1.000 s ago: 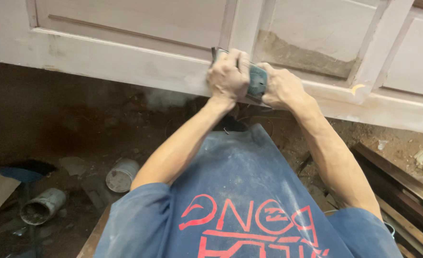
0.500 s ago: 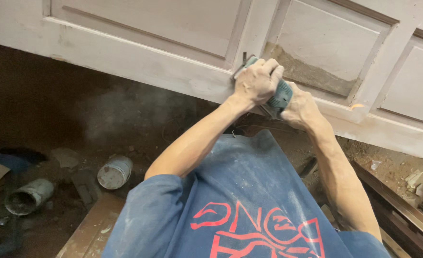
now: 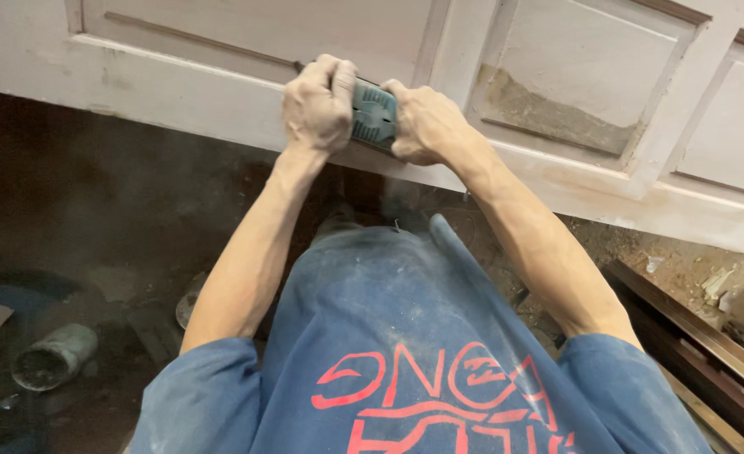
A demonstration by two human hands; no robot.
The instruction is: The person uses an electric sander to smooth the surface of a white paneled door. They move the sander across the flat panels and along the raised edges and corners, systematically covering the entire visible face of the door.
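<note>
A pale, whitish panelled door [image 3: 220, 76] lies flat in front of me, its near rail running across the view. Both hands press a small teal-green power sander [image 3: 374, 113] onto that rail. My left hand [image 3: 319, 105] grips the sander's left side from above. My right hand [image 3: 424, 124] clasps its right side. Most of the sander is hidden under my fingers. One panel to the right shows a brown patch of bare wood [image 3: 548, 113].
Under the door is a dark dirt floor with a tipped grey can [image 3: 52, 357] at the lower left and a second can [image 3: 189, 301] behind my left arm. Dark wooden boards [image 3: 699, 336] and wood scraps lie at the right.
The sander and both hands have slid left along the door's rail since half a second ago. The dust haze under the door has thinned.
</note>
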